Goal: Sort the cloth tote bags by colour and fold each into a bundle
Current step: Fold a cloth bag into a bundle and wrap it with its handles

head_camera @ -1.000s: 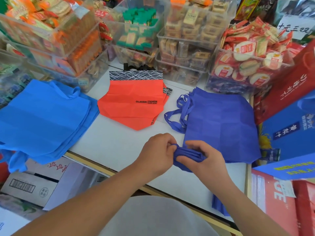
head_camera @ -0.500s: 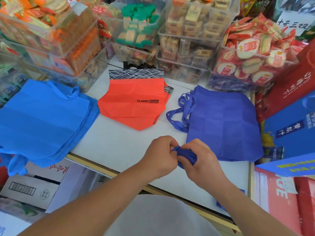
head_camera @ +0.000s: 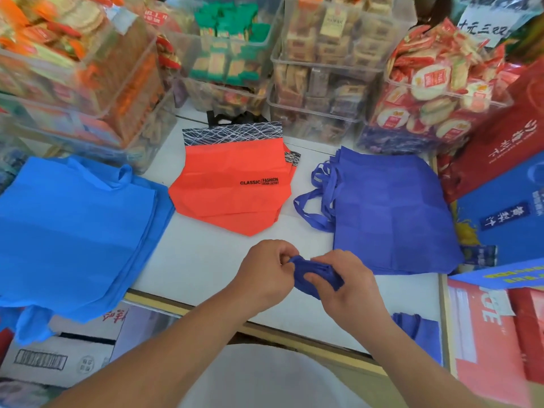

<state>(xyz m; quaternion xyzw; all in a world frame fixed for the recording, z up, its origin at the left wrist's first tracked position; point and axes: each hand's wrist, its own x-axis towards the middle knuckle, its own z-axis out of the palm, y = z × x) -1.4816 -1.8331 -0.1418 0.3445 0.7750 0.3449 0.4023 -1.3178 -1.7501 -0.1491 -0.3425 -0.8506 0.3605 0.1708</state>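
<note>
Both hands meet over the near part of the white table (head_camera: 206, 260), and between them sits a dark blue tote bag (head_camera: 316, 275) squeezed into a small wad. The left hand (head_camera: 265, 272) has its fingers curled round the wad's left end, and the right hand (head_camera: 350, 284) grips the right end with its thumb pressed into the cloth. Just behind the right hand lies a flat stack of dark blue totes (head_camera: 391, 213) with their handles looping out to the left. In the middle lies a pile of orange bags (head_camera: 232, 189) with black patterned tops, and at the left a stack of light blue totes (head_camera: 73, 228) hangs over the table's near edge. Clear bins of wrapped snacks (head_camera: 318, 69) line the far side.
</note>
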